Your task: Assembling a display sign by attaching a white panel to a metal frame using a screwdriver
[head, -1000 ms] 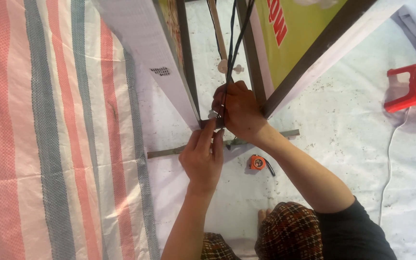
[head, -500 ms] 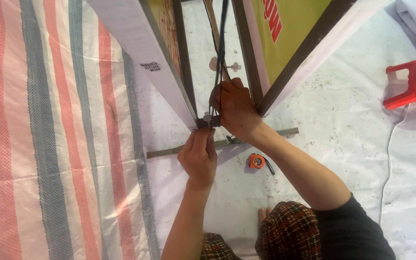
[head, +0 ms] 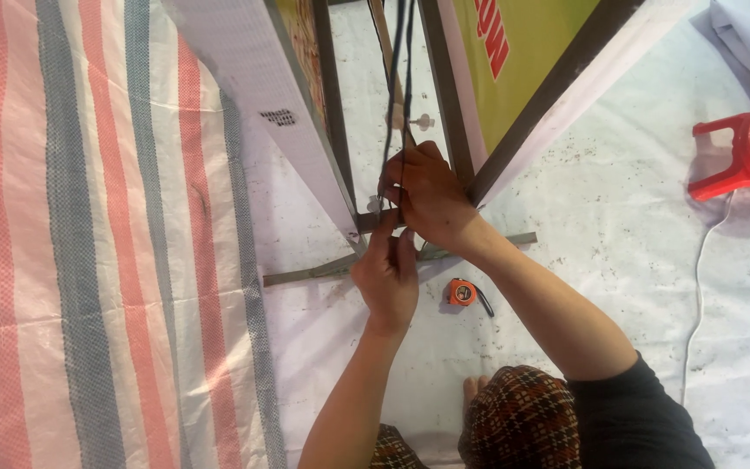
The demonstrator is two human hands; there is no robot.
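Left hand (head: 389,276): raised from the lower centre of the view, back of the hand to the camera, fingers (head: 385,236) bunched and pinched together at the top.
Right hand (head: 425,195): just above the left hand, touching it, knuckles up, fingers curled shut.
Left forearm: bare, running straight up to the wrist.
Right forearm: bare, slanting in from the lower right, dark sleeve at the upper arm.
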